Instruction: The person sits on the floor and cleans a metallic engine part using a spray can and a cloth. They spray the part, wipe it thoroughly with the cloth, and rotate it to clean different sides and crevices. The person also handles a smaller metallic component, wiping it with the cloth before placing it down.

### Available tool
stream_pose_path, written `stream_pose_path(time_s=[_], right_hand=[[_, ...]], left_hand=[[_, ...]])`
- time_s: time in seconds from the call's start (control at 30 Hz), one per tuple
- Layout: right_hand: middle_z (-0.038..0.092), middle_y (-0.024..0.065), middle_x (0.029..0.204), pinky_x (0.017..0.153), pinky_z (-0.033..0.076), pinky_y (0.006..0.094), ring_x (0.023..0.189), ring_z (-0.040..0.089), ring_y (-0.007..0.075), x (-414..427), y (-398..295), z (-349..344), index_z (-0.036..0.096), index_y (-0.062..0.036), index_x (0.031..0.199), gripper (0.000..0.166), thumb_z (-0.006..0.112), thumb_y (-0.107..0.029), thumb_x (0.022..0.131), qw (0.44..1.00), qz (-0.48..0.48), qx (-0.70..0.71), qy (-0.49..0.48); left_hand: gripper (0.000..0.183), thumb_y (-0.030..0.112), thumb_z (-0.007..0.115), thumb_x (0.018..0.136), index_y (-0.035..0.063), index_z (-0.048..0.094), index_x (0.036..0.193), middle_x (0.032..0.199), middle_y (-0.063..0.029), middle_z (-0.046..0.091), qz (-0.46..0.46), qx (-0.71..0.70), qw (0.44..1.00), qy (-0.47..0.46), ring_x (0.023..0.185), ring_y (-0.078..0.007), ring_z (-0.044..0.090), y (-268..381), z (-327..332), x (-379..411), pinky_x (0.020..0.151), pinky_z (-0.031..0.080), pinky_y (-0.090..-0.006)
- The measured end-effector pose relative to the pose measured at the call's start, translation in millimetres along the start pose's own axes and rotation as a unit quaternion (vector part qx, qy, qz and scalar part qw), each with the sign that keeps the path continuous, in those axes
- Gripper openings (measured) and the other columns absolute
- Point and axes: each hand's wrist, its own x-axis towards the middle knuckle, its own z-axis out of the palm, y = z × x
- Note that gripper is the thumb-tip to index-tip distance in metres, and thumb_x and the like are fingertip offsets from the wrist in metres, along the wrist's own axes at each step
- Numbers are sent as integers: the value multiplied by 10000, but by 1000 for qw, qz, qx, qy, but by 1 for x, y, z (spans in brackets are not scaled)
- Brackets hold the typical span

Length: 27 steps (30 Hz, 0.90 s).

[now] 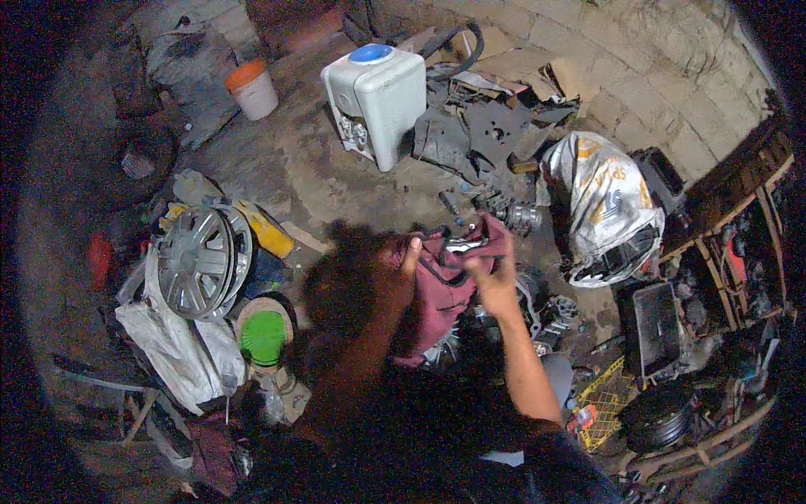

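Note:
A maroon fabric item [444, 302], a garment or a bag with dark trim, hangs in front of me between my two hands. My left hand [403, 271] grips its upper left edge with the thumb on top; much of that hand lies in shadow. On the other side my right hand [496, 286] is slightly blurred, its fingers on the upper right part of the cloth. Between the hands the fabric gapes at the top, where a whitish strip [466, 244] shows. The lower end of the cloth drops towards metal parts on the floor.
Ahead stands a white water dispenser [393, 94] with a blue top. A bucket [255, 94] with an orange lid is farther left. Wheel covers [195, 261] and a green-fronted cap [264, 334] lie at left. At right are a white sack [604, 195], a black tray [658, 327] and a yellow crate [607, 397].

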Motion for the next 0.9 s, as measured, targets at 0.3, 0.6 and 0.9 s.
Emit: stream_pose_path(time_s=[0.3, 0.6, 0.9], right_hand=[[656, 59, 823, 738, 470, 281, 769, 587, 133, -4, 31, 12, 582, 33, 1004, 191, 642, -122, 909, 994, 106, -1, 21], [586, 116, 1184, 961, 421, 307, 1088, 550, 182, -8, 7, 22, 495, 37, 1261, 468, 662, -229, 914, 987, 143, 3, 70], [575, 165, 1231, 1020, 385, 358, 1162, 525, 255, -17, 12, 35, 514, 65, 1252, 603, 795, -191, 784, 972, 117, -50, 197]], left_hand=[[211, 247, 656, 913, 38, 634, 935, 973, -78, 667, 20, -12, 999, -40, 927, -185, 611, -19, -3, -6, 857, 467, -308], [305, 287, 674, 904, 30, 611, 1056, 977, -75, 659, -73, -45, 996, 28, 936, -194, 600, -41, 8, -13, 879, 464, -339], [405, 160, 798, 752, 33, 574, 1064, 1061, -88, 592, 102, -22, 993, 60, 989, -222, 545, -2, 39, -19, 908, 430, -363]])
